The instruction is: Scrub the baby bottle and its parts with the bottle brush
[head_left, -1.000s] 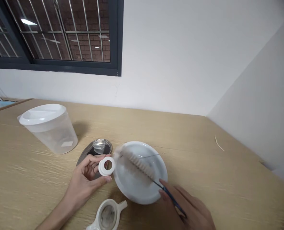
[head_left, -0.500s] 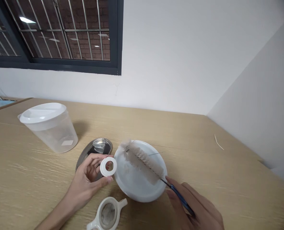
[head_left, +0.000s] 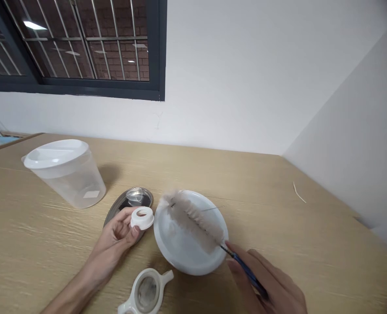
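Note:
Between the thumb and fingers of my left hand [head_left: 120, 233] is a white ring-shaped cap [head_left: 142, 219], its opening tilted upward, just left of a pale round plate [head_left: 177, 257]. My right hand [head_left: 262, 279] grips the blue handle of a bristle brush [head_left: 196, 226]. The brush's fluffy beige head lies over the plate, pointing up and left. A thin wire [head_left: 211, 208] sticks out past the plate's upper right rim. Behind my left hand sits an oval metal tray [head_left: 118, 205] holding a small clear piece [head_left: 134, 196]; my fingers hide part of the tray.
A translucent lidded pitcher [head_left: 72, 179] stands at the left of the wooden table [head_left: 246, 174]. A white strainer with two handles [head_left: 147, 290] lies near the front edge of view. One pale thin strip [head_left: 298, 193] rests at the right, below the wall.
My left hand has moved slightly left and turned the white cap, so its opening now faces more upward. The brush and my right hand have barely moved.

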The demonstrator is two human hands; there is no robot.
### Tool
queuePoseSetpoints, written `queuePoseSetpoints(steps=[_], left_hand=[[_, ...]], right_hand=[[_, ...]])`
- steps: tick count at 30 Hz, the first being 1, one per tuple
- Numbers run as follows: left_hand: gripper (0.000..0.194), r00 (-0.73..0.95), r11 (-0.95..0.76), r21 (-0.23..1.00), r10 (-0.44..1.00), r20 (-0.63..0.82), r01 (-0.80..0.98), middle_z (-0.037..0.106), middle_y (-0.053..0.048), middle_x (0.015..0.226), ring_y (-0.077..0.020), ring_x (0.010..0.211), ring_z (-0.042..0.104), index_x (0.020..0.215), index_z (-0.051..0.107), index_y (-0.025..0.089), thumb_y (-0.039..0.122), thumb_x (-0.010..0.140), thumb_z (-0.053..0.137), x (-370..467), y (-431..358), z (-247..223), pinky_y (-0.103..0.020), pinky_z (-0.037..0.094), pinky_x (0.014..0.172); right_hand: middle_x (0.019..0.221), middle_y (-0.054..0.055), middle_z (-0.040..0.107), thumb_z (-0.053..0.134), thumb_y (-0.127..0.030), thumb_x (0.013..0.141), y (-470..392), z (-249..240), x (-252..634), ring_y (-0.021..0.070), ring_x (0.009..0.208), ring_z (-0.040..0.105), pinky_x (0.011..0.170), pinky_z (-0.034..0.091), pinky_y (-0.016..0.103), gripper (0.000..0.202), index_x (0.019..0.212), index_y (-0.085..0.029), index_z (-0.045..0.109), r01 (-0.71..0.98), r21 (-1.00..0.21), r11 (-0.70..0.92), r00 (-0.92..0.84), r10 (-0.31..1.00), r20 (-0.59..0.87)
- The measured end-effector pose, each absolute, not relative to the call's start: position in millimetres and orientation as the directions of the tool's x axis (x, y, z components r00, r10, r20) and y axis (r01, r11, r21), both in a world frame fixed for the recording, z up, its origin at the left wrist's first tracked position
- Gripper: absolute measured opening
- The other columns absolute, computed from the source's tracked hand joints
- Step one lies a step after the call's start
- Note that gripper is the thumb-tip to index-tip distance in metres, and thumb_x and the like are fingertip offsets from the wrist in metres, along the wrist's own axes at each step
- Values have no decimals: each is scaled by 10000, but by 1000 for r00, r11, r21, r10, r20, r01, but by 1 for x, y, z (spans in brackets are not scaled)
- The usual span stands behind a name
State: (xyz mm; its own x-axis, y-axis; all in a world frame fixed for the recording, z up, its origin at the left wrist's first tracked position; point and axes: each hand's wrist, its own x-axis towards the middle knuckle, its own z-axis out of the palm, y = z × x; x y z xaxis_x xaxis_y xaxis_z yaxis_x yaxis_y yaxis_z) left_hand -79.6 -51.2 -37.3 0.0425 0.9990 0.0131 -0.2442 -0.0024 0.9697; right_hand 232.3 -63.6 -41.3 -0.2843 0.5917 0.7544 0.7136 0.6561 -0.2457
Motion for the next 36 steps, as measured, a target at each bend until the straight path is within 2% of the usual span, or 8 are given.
queuePoseSetpoints(steps=[6, 9, 13, 18, 22, 26, 31, 36], left_hand=[[384, 24, 64, 923, 998, -59, -378, 694, -96, 1186, -226, 1115, 622, 1153, 699, 196, 419, 844, 746, -78, -53, -37, -293, 491, 1004], [428, 14, 81, 884, 996, -83, -460, 691, -78, 1121, -204, 1038, 622, 1231, 685, 240, 425, 849, 737, -79, -53, -38, -289, 531, 952], [448, 56, 120, 866, 993, -106, -486, 684, -91, 1112, -210, 1051, 611, 1290, 660, 236, 430, 887, 688, -80, -52, -41, -287, 540, 935], [444, 120, 130, 871, 989, -82, -474, 664, -117, 1293, -252, 1236, 579, 1297, 646, 212, 358, 882, 708, -79, -52, -40, -340, 449, 1091], [466, 128, 150, 872, 986, -102, -466, 674, -106, 1322, -255, 1300, 567, 1262, 663, 223, 257, 814, 785, -80, -55, -37, -332, 400, 1145], [477, 151, 182, 877, 980, -127, -445, 687, -114, 1301, -254, 1268, 604, 1261, 659, 216, 213, 803, 793, -81, -57, -35, -298, 450, 1098], [469, 113, 155, 886, 987, -117, -436, 714, -94, 1230, -232, 1164, 660, 1233, 660, 227, 257, 792, 816, -79, -55, -36, -246, 513, 978], [516, 91, 136, 900, 990, -107, -415, 744, -90, 1092, -219, 1052, 688, 1182, 676, 189, 325, 724, 871, -79, -51, -38, -217, 524, 870]], right_hand=[[790, 37, 742, 568, -246, 969, -61, -46, 226, 113, 608, 705, 579, 549, 177, 204, 1104, -149, 686, 700, -234, 674, -305, 579, 756], [782, 39, 731, 580, -196, 947, -57, -46, 229, 115, 596, 688, 555, 544, 185, 181, 1082, -152, 691, 713, -261, 651, -266, 595, 758], [802, 41, 740, 567, -239, 962, -62, -47, 233, 121, 611, 697, 581, 559, 186, 218, 1139, -172, 676, 706, -265, 657, -286, 607, 742], [840, 53, 765, 556, -287, 977, -68, -51, 228, 134, 659, 734, 632, 576, 179, 233, 1140, -173, 678, 703, -213, 679, -342, 585, 735], [782, 44, 748, 554, -263, 973, -63, -48, 226, 123, 595, 709, 586, 567, 176, 212, 1093, -160, 695, 721, -254, 645, -279, 605, 746], [805, 41, 754, 538, -286, 976, -64, -44, 225, 117, 602, 715, 594, 574, 159, 228, 1076, -166, 705, 730, -301, 614, -239, 641, 729], [804, 43, 768, 551, -300, 979, -65, -46, 223, 125, 605, 725, 590, 573, 166, 226, 1076, -175, 711, 695, -221, 684, -325, 574, 752], [783, 27, 753, 548, -294, 978, -65, -46, 225, 111, 583, 706, 575, 566, 154, 235, 1118, -180, 699, 714, -301, 632, -265, 642, 719]])
